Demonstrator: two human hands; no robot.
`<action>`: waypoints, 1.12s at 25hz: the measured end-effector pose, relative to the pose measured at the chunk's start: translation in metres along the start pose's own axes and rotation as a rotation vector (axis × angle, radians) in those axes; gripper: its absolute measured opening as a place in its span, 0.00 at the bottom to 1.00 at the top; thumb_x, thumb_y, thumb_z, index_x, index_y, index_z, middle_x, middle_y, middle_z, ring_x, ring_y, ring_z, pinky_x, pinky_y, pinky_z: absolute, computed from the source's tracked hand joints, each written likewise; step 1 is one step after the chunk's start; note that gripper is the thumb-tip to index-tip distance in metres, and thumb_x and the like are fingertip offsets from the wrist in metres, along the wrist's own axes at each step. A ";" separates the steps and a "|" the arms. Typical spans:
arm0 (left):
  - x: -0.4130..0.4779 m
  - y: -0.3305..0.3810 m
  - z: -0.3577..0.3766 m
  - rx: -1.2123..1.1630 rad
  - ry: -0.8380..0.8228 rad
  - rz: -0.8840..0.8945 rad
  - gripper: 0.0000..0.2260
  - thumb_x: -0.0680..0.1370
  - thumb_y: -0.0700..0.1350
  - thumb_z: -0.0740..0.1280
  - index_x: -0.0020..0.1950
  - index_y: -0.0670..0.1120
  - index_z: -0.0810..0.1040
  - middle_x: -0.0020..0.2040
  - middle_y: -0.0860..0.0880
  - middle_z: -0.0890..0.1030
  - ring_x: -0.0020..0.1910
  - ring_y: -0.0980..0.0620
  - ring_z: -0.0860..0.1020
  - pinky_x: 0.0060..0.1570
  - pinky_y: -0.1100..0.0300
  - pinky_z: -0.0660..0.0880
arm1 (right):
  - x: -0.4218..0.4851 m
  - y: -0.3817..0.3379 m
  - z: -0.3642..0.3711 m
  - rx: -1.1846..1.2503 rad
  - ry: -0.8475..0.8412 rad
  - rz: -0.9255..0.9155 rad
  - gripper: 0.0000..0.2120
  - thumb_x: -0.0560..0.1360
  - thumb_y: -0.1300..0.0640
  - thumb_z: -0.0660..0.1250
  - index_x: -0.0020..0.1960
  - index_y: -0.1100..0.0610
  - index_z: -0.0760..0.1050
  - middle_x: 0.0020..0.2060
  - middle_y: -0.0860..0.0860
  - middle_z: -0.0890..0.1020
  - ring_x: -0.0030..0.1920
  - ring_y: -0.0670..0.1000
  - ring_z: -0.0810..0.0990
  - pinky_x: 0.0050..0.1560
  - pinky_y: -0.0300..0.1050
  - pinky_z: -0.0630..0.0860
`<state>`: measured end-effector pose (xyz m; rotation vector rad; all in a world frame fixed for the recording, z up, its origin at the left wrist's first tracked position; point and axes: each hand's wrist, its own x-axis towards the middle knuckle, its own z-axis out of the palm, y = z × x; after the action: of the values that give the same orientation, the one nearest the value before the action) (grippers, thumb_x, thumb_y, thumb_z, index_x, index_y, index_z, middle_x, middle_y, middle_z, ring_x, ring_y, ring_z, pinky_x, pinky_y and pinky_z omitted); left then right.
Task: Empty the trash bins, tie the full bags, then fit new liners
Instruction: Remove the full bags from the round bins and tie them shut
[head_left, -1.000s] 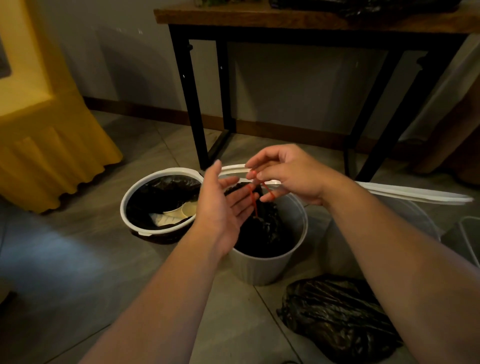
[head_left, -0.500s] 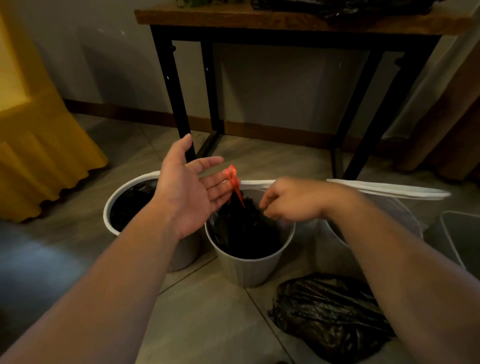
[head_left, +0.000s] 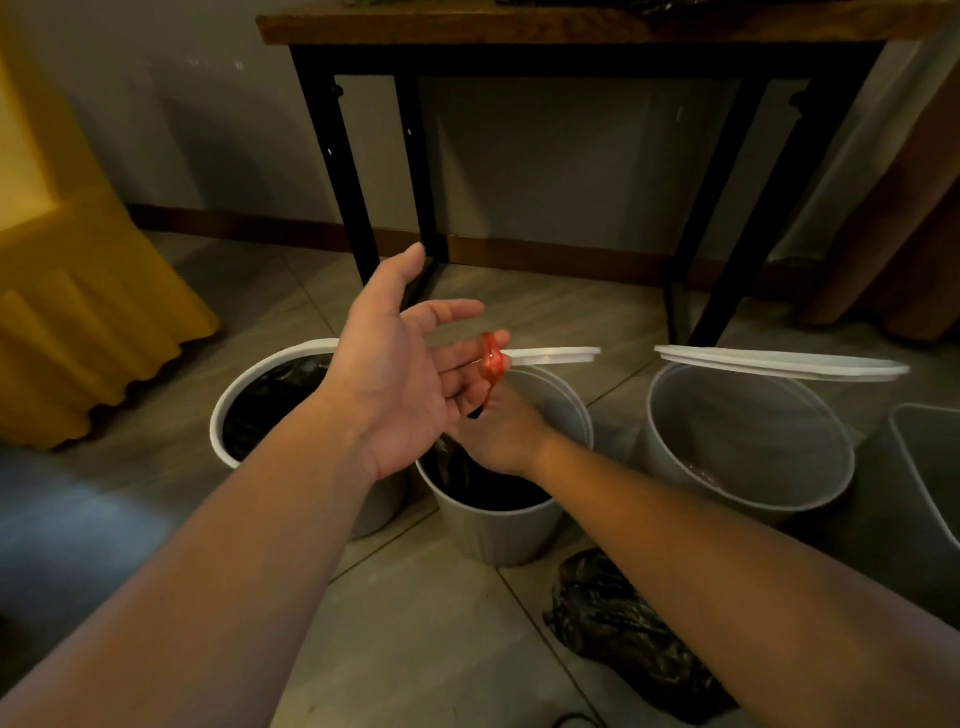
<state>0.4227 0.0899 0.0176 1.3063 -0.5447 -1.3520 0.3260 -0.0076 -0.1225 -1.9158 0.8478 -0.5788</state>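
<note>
My left hand (head_left: 400, 379) is held palm up above the bins with its fingers spread. A red drawstring (head_left: 491, 364) is hooked over its fingertips and runs down to my right hand (head_left: 501, 436). The right hand sits low at the mouth of the grey ribbed bin (head_left: 493, 535), pinched on the string's lower end, with its fingertips partly hidden behind the left hand. The black bag (head_left: 467, 483) lies dark inside that bin. To the left stands a white bin (head_left: 244, 395) with a black liner. A tied black bag (head_left: 639, 639) lies on the floor at front right.
An unlined translucent bin (head_left: 748, 447) with a raised white rim ring (head_left: 779, 364) stands to the right, and another bin (head_left: 930, 467) at the frame edge. A black-legged wooden table (head_left: 571, 26) stands behind the bins. Yellow cloth (head_left: 78, 312) hangs at the left.
My left hand has lifted and turned palm up with the red drawstring now looped on its fingers. My right hand has dropped from above the bin to its mouth.
</note>
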 end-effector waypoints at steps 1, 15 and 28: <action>-0.001 0.001 0.001 0.016 0.011 0.020 0.30 0.78 0.70 0.61 0.67 0.48 0.80 0.57 0.41 0.88 0.66 0.40 0.82 0.60 0.49 0.77 | 0.004 0.001 0.006 -0.003 0.058 0.026 0.06 0.74 0.37 0.65 0.45 0.36 0.80 0.41 0.36 0.84 0.46 0.35 0.82 0.45 0.42 0.75; -0.006 0.011 0.007 -0.094 0.211 0.214 0.23 0.79 0.65 0.65 0.60 0.48 0.84 0.51 0.47 0.89 0.54 0.46 0.88 0.64 0.42 0.78 | 0.008 0.050 0.011 0.006 0.269 0.260 0.16 0.74 0.48 0.74 0.49 0.42 0.65 0.45 0.45 0.81 0.44 0.42 0.81 0.38 0.37 0.73; -0.006 0.015 0.001 -0.087 0.160 0.365 0.16 0.82 0.57 0.65 0.54 0.46 0.82 0.52 0.45 0.89 0.52 0.46 0.88 0.52 0.48 0.83 | -0.001 0.066 0.010 0.021 0.121 0.298 0.09 0.77 0.55 0.75 0.57 0.51 0.84 0.49 0.46 0.86 0.57 0.50 0.84 0.60 0.45 0.78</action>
<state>0.4259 0.0907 0.0332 1.1658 -0.5751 -0.9517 0.3114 -0.0231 -0.1861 -1.7057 1.1756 -0.5222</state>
